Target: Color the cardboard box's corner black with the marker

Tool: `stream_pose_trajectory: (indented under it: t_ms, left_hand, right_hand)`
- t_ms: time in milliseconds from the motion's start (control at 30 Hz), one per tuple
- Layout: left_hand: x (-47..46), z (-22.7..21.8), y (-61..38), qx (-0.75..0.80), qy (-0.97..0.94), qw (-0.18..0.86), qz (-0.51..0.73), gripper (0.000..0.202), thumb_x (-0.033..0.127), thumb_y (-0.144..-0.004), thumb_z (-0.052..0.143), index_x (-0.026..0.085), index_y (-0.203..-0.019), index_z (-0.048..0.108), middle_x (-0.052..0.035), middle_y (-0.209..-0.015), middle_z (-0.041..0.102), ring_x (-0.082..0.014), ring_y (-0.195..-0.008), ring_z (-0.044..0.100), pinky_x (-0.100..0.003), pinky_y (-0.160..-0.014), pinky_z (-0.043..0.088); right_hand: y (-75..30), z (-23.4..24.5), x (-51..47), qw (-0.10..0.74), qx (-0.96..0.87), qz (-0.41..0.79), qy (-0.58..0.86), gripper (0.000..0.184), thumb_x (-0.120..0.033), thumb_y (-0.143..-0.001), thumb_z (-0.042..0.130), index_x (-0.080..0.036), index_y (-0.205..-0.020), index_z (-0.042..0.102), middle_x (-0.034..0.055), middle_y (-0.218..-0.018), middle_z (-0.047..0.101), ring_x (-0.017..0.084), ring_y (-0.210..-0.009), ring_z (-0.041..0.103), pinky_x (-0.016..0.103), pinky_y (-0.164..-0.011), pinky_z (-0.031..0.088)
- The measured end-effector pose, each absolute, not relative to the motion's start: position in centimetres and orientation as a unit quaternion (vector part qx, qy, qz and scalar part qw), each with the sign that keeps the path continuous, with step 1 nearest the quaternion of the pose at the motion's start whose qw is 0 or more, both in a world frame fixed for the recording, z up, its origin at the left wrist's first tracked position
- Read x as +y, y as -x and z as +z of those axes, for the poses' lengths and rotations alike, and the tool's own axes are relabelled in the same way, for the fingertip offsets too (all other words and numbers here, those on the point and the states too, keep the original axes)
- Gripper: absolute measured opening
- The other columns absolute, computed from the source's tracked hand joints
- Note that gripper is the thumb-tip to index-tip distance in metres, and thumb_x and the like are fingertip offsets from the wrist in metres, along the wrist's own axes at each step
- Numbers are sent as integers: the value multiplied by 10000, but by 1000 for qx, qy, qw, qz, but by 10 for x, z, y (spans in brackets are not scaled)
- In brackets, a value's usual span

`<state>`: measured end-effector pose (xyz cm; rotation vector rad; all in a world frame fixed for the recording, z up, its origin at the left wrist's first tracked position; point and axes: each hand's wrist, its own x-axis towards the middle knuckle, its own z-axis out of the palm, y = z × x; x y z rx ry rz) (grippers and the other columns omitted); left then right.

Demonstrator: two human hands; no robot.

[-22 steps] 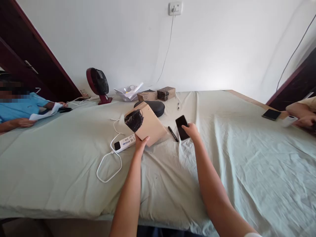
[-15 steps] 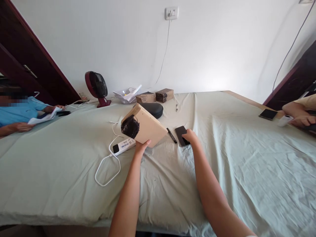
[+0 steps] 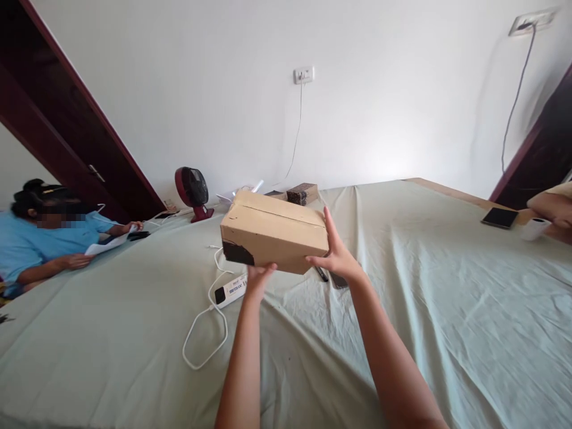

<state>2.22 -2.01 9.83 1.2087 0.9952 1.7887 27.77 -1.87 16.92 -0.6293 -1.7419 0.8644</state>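
A brown cardboard box (image 3: pixel 277 232) with a black patch on its near left corner is held up above the cloth-covered table. My left hand (image 3: pixel 260 280) supports it from below, thumb on the near face and the other fingers hidden beneath. At the box's right end my right hand (image 3: pixel 336 256) grips with the thumb on the near side and fingers along the far edge. Behind and under the box, partly hidden, lie a black phone (image 3: pixel 338 280) and a black marker (image 3: pixel 320 273). Left of my left hand is a white power strip (image 3: pixel 231 291) with a white cable (image 3: pixel 190 345).
A dark red fan (image 3: pixel 193 189) stands at the back left. Near the wall are a small patterned box (image 3: pixel 302 193) and a partly hidden tray. A person in blue (image 3: pixel 49 238) holds papers at left. At right lie a dark tablet-like item (image 3: pixel 499 218) and another person's arm (image 3: pixel 554 208).
My right hand has left the phone and taken hold of the box's right end. The box has turned, now showing its taped top. The view has tilted up and shifted.
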Motion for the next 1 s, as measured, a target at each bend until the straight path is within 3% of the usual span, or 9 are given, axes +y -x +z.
stream_pose_trajectory:
  t_ms: [100, 167, 233, 333, 433, 533, 733, 867, 1000]
  left_hand:
    - [-30, 143, 10, 416, -514, 149, 735, 853, 581, -678, 942, 290, -1417, 628, -127, -1523, 634, -324, -1526, 514, -478, -1194, 510]
    - [-41, 163, 25, 480, -546, 83, 682, 572, 561, -771, 889, 248, -1220, 723, -123, -1302, 738, -317, -1281, 682, -487, -1142, 535]
    - [-51, 174, 29, 514, -573, 74, 634, 418, 565, -848, 824, 220, -1072, 749, -103, -1071, 778, -307, -1122, 732, -477, -1106, 543]
    - [-62, 178, 24, 486, -596, 145, 622, 501, 593, -843, 829, 221, -1156, 710, -92, -1105, 787, -305, -1136, 746, -407, -1033, 577]
    - [-67, 177, 20, 446, -596, 234, 625, 630, 735, -880, 724, 223, -1242, 665, -107, -1221, 770, -295, -1161, 746, -377, -988, 598]
    - [-70, 181, 19, 471, -559, 250, 635, 639, 781, -958, 578, 227, -1261, 677, -117, -1302, 744, -286, -1210, 718, -377, -1010, 594]
    - [-81, 193, 17, 479, -592, 277, 586, 540, 570, -883, 803, 238, -1279, 645, -98, -1305, 747, -309, -1278, 710, -396, -1074, 581]
    - [-83, 193, 17, 468, -635, 200, 581, 731, 373, -817, 882, 300, -1469, 561, -106, -1518, 646, -318, -1494, 579, -450, -1242, 485]
    - [-87, 194, 17, 490, -655, 121, 562, 820, 384, -791, 901, 323, -1538, 568, -120, -1574, 615, -369, -1569, 498, -538, -1287, 436]
  right_hand:
    - [-293, 179, -27, 531, -731, 316, 290, 1523, -587, -724, 947, -357, -1758, -146, 118, -1874, -45, 402, -1730, 31, 638, -1340, 223]
    - [-300, 185, -33, 527, -735, 303, 300, 1489, -543, -754, 931, -358, -1755, -157, 105, -1873, -75, 393, -1733, 7, 643, -1336, 228]
    - [-302, 189, -37, 521, -739, 302, 302, 1452, -511, -803, 895, -353, -1741, -203, 91, -1870, -108, 373, -1735, 2, 629, -1333, 249]
    - [-302, 193, -41, 516, -744, 302, 296, 1397, -496, -865, 843, -355, -1718, -254, 59, -1864, -141, 346, -1736, -25, 611, -1327, 280]
    - [-304, 195, -43, 499, -758, 306, 287, 1325, -522, -892, 825, -404, -1731, -194, 11, -1868, -111, 336, -1735, -48, 627, -1329, 271]
    - [-306, 197, -46, 483, -767, 321, 273, 1307, -583, -871, 849, -452, -1742, -116, -19, -1873, -54, 337, -1737, 1, 635, -1348, 221]
    - [-302, 201, -54, 539, -724, 329, 279, 960, -731, -1018, 572, -423, -1773, 65, -67, -1869, 49, 260, -1739, -15, 542, -1396, 143]
    - [-292, 205, -57, 592, -668, 342, 293, 861, -803, -1033, 399, -416, -1768, 173, -76, -1855, 170, 254, -1733, 131, 518, -1379, 274]
    - [-282, 206, -60, 636, -602, 396, 278, 833, -645, -1016, 519, -367, -1758, 262, -11, -1795, 374, 300, -1668, 358, 506, -1345, 379]
